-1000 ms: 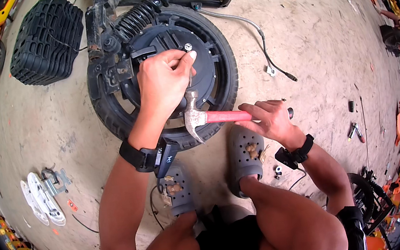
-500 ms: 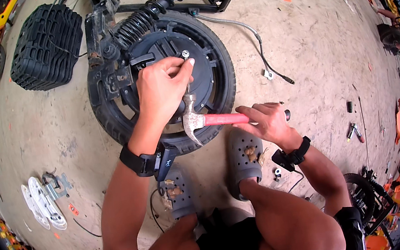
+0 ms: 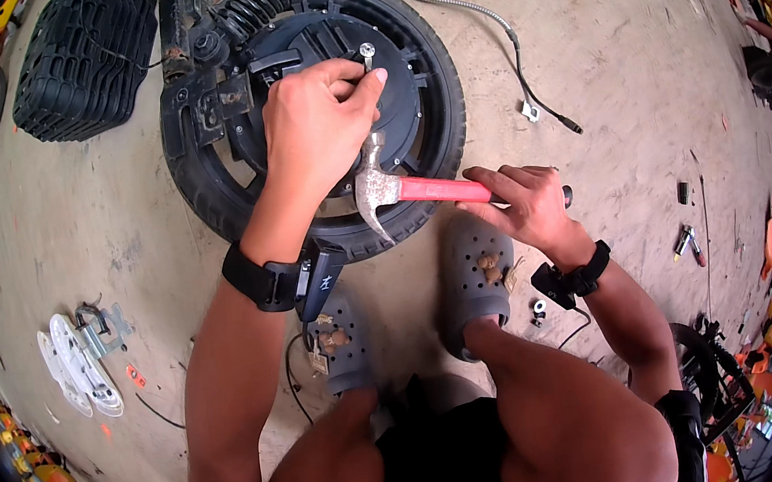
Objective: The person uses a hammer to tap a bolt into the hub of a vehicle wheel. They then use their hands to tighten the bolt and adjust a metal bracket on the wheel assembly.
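A wheel with a black tire (image 3: 443, 99) and a black round hub lies on its side on the concrete floor. My left hand (image 3: 317, 110) is above the hub, closed in a pinch on a slim metal rod (image 3: 368, 51) with a round end that shows beyond the fingers. My right hand (image 3: 523, 197) is wrapped around the red handle of a claw hammer (image 3: 381, 184). The hammer's head hangs over the near part of the wheel, just below my left hand, with its claw toward me. My left fingers hide part of the rod.
A spring shock absorber (image 3: 265, 3) and dark frame parts adjoin the wheel. Left of it sits a black ribbed housing (image 3: 84, 61); a cable (image 3: 516, 47) lies at right. White plates (image 3: 83, 365) and a small tool (image 3: 688, 245) are on the floor. Grey clogs (image 3: 479, 273) cover my feet.
The whole view has shifted, so the wheel and both hands appear higher in the picture. My grips on the metal rod and the hammer look the same.
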The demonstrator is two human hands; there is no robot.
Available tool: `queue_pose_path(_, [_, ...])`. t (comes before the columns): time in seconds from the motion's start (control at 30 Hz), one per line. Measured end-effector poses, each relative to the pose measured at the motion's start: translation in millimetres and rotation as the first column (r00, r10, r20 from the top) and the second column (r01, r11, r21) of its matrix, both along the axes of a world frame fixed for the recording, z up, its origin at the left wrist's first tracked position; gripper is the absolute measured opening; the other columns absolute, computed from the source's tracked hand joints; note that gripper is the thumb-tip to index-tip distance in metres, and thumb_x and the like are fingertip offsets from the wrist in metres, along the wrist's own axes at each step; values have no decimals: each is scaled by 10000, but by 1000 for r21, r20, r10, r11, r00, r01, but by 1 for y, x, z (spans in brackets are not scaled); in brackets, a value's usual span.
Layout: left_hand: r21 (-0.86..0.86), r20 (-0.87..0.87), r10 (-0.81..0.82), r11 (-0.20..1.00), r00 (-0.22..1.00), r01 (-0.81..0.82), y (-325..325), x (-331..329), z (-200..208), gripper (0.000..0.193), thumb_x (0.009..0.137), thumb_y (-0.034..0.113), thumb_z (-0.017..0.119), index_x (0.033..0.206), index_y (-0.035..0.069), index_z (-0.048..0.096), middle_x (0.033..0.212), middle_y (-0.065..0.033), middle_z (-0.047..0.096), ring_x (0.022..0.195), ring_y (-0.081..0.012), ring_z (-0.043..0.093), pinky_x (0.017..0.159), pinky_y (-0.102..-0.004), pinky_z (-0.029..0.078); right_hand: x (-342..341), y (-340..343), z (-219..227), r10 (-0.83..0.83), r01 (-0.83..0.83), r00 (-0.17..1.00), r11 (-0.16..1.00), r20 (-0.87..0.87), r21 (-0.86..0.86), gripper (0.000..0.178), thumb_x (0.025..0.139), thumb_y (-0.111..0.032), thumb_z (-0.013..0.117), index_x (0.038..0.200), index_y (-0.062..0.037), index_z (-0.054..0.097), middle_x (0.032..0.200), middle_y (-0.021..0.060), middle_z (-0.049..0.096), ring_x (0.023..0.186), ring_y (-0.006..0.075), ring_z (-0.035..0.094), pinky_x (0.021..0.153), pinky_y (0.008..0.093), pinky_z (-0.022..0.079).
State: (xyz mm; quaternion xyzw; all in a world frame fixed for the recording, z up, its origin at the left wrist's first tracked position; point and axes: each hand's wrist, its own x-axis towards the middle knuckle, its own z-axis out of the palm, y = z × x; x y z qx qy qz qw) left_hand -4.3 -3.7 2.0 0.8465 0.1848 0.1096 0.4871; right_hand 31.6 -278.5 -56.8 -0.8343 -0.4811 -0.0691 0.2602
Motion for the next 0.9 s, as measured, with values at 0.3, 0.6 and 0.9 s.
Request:
queue_pose_path(0.3, [-33, -28, 2, 999, 1000, -2, 1, 1, 4, 284, 970, 234, 754, 972, -49, 773, 710, -85, 756, 631, -47, 633, 604, -229, 482, 0, 0, 2, 7, -7, 1000, 1000, 4, 1, 332, 832, -387, 860, 1015, -124, 772, 601, 12, 583, 490, 200, 591, 470, 334, 458])
queue_pose_path(0.6, [-30, -23, -2, 1000, 1000, 1, 0, 0, 1, 285, 972, 242, 756, 975, -42, 773, 719, -69, 759, 607, -32, 588, 567, -228, 449, -4, 0, -2, 10, -9, 1000, 1000, -20, 23, 331, 828, -396, 856, 1006, -130, 773, 596, 9, 588, 475, 193, 585, 460, 333, 454])
queue_pose_path(0.9, [-30, -27, 10, 1000, 1000, -10, -1, -2, 2, 284, 971, 243, 758, 978, -41, 773, 718, -65, 759, 614, -21, 580, 577, -222, 447, -3, 0, -2, 12, -12, 1000, 1000, -26, 9, 325, 828, -394, 859, 987, -125, 770, 586, 6, 574, 470, 194, 579, 455, 331, 445])
